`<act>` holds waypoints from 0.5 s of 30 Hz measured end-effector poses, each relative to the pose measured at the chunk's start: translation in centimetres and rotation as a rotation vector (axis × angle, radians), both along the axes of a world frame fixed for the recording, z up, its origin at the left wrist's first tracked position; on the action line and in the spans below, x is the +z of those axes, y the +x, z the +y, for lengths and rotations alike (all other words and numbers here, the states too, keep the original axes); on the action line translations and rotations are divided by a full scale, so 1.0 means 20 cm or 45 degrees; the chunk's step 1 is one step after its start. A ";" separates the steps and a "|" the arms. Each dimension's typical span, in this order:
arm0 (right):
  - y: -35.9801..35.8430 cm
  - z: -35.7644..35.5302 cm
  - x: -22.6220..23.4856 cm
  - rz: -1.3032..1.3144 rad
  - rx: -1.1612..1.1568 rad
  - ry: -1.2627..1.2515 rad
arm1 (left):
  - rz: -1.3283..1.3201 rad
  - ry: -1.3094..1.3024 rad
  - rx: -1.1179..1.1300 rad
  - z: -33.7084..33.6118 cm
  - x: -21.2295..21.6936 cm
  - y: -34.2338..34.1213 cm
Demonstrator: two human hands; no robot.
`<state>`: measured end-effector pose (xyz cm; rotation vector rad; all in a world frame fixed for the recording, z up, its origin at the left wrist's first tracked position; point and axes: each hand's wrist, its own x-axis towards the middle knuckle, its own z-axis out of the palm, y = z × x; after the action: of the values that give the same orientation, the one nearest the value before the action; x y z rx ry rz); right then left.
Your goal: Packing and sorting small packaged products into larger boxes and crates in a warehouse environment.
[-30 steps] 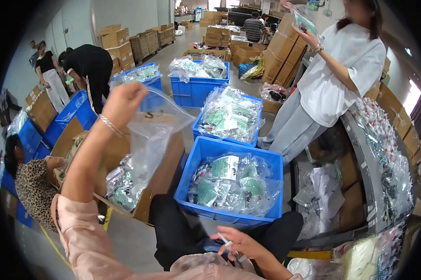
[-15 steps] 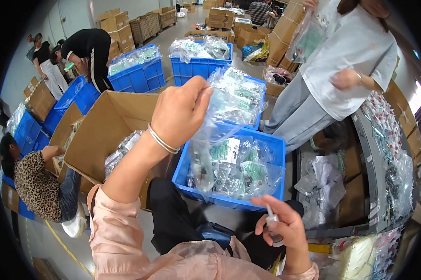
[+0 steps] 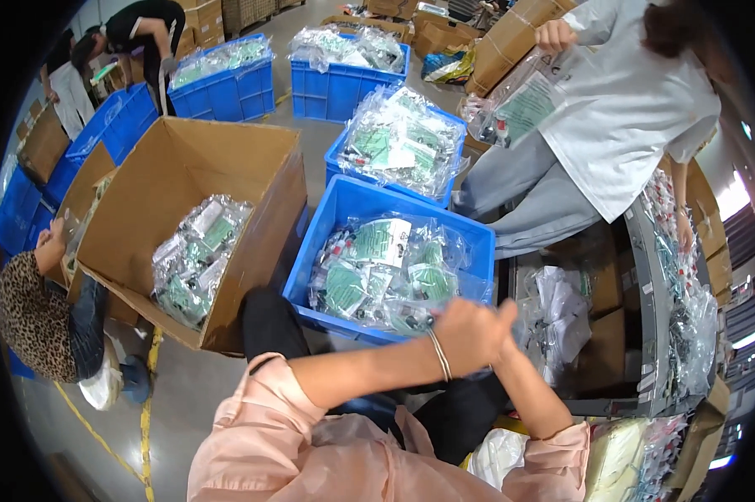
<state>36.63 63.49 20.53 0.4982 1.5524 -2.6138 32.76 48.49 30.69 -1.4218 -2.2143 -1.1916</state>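
My left hand, with thin bracelets at the wrist, crosses in front of my body to meet my right hand. Its fingers look closed, slightly blurred, and whatever they grip is hidden. Most of my right hand is covered by the left, so its fingers and anything in them do not show. Both hands are over the near right edge of a blue crate. Inside that crate lie clear plastic bags with green-and-white printed sheets and small parts.
A large open cardboard box with similar bags stands left of the crate. Another filled blue crate sits behind. A person in a white shirt holds a bag at right. A grey-rimmed bin stands beside my right arm.
My left hand has let go of the raised plastic bag and come down right to my right hand. The small dropper bottle seen in my right hand is now hidden. The view has shifted.
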 end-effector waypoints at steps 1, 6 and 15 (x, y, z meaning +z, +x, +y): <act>0.04 0.04 -0.11 -0.024 0.010 -0.001 | -0.017 -0.044 -0.032 0.03 -0.06 0.07; 0.15 0.05 -0.13 -0.311 0.125 0.323 | -0.156 0.084 -0.157 0.08 -0.20 0.28; 0.31 -0.14 0.53 0.374 0.068 1.050 | -0.612 0.304 -0.081 -0.01 -0.14 -0.26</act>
<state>42.93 60.78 31.09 0.0830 2.6720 -1.9598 27.55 48.32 27.84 -1.2122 -2.2168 -1.9144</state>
